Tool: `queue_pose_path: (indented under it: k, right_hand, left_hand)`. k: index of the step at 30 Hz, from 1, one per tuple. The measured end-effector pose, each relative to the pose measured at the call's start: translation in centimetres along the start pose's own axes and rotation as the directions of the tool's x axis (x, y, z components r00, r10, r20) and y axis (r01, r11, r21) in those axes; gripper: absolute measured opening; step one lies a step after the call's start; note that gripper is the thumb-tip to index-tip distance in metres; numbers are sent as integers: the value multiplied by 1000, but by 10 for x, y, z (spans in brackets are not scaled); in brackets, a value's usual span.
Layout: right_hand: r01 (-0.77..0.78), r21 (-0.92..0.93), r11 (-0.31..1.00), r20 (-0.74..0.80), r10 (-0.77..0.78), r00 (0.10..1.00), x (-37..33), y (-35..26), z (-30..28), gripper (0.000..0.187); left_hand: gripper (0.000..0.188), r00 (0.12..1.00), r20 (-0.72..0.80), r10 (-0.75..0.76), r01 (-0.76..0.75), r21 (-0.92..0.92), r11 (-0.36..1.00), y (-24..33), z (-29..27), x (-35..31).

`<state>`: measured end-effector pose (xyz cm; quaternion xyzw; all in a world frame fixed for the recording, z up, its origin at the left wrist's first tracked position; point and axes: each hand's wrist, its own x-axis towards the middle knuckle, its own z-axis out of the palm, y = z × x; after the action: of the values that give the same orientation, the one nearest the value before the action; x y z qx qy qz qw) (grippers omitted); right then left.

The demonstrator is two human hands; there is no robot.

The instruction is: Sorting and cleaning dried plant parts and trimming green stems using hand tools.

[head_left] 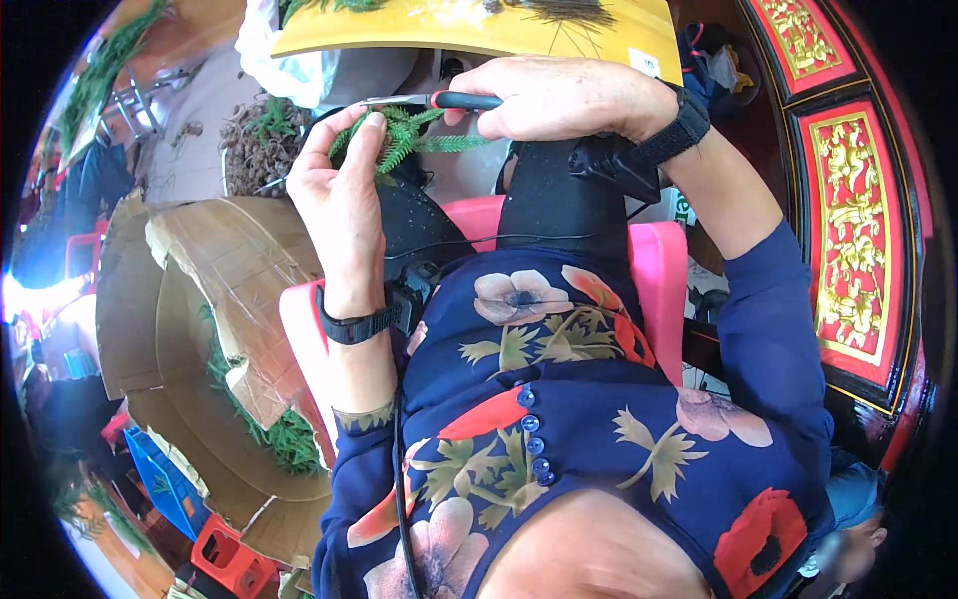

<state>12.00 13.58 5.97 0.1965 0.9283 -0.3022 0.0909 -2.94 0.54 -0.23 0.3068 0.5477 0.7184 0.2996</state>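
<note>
My left hand (344, 190) pinches a green fern-like sprig (404, 140) between thumb and fingers, just short of the yellow table's edge. My right hand (569, 97) is closed round the black-and-red handle of a slim metal-tipped hand tool (469, 101); whether it is scissors or pliers I cannot make out. Its metal part lies across the top of the sprig, and the tip ends beside my left fingers. Both hands are held above my lap.
The yellow table (479, 30) ahead bears thin dark stems (564, 12) and greenery. At left stand a torn cardboard box (230, 250) with green sprigs (284, 439) inside and a brown tangled pile (261, 150). A pink chair (659, 270) surrounds me; red-and-gold panels (853, 230) stand right.
</note>
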Motion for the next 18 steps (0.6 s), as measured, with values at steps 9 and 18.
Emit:
queue_pose_path:
  k: [9, 18]
  right_hand:
    - [51, -125, 991, -79, -61, 995, 2, 3, 8, 32]
    - [-17, -214, 977, -152, -16, 988, -2, -10, 9, 25]
  left_hand:
    - [15, 999, 17, -32, 31, 40, 999, -4, -2, 0]
    - [17, 1000, -12, 13, -11, 185, 983, 1, -7, 1]
